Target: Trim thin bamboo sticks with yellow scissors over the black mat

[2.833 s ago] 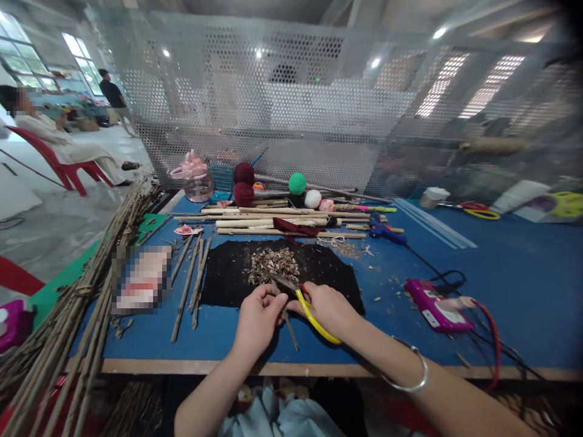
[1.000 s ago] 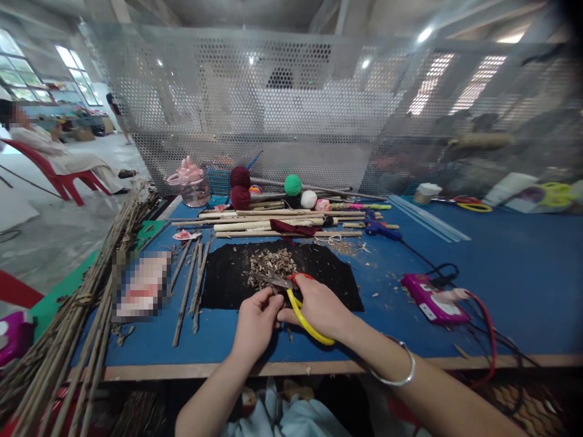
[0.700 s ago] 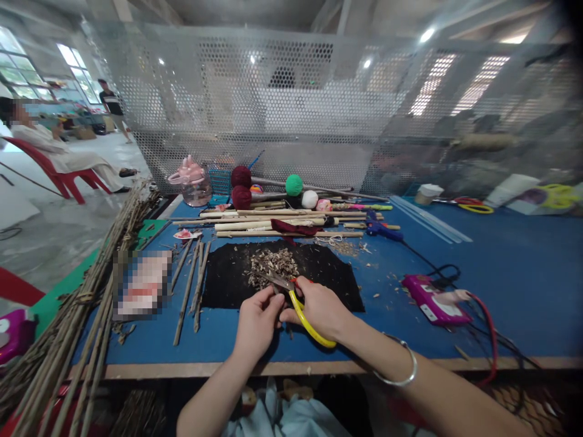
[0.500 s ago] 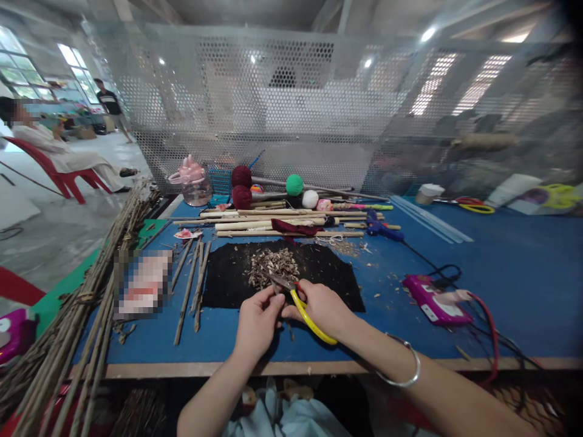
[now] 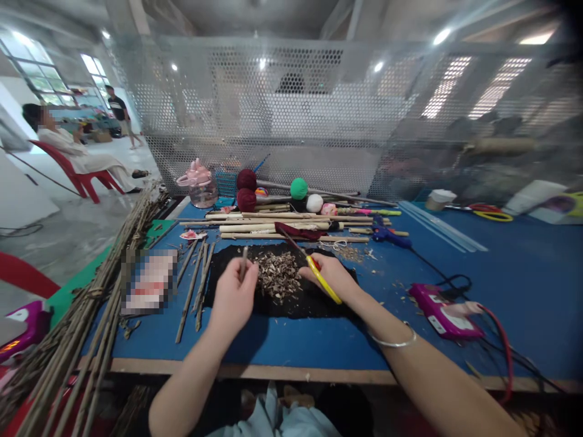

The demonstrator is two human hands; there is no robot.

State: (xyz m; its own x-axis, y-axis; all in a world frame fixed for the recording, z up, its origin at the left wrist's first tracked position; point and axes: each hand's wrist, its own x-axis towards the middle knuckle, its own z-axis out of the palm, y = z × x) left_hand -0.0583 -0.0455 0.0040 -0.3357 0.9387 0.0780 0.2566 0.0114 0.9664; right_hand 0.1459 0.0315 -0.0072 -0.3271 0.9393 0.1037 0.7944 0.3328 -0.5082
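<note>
A: Head view, quick status. Left hand (image 5: pixel 234 295) is gripping a short stick (image 5: pixel 243 263), upright between the fingertips, over the left part of the black cloth (image 5: pixel 328 303). Half a second ago that hand was sitting close against the right one near the counter's front edge; now it is sitting further up and to the left, well apart.

B: Right hand?

A: Right hand (image 5: pixel 331 274) is closed around the yellow-handled scissors (image 5: pixel 314 270), blades pointing up-left towards the row of pale sticks (image 5: pixel 273 227). Cannot tell if the blades are parted. That hand has also gone forward; earlier it was over the cloth's near edge, now it is over the right half of the cloth.

B: And the chip pile?

A: Pile of chips (image 5: pixel 277 276) is lying mid-cloth, between the two hands. Before, both hands were working just in front of it.

B: Surroundings?

A: Blue counter (image 5: pixel 501 267) is carrying a pink glue gun (image 5: pixel 444 315) with its cable to the right, a blue glue gun (image 5: pixel 387 235) behind it, yarn balls (image 5: pixel 248 191) at the back by the mesh screen. Thin sticks (image 5: pixel 195 285) are lying left of the cloth, a long bundle of canes (image 5: pixel 82 328) running along the counter's left edge. Camera is looking slightly further left than before, a seated person (image 5: pixel 77 152) showing more in frame.
</note>
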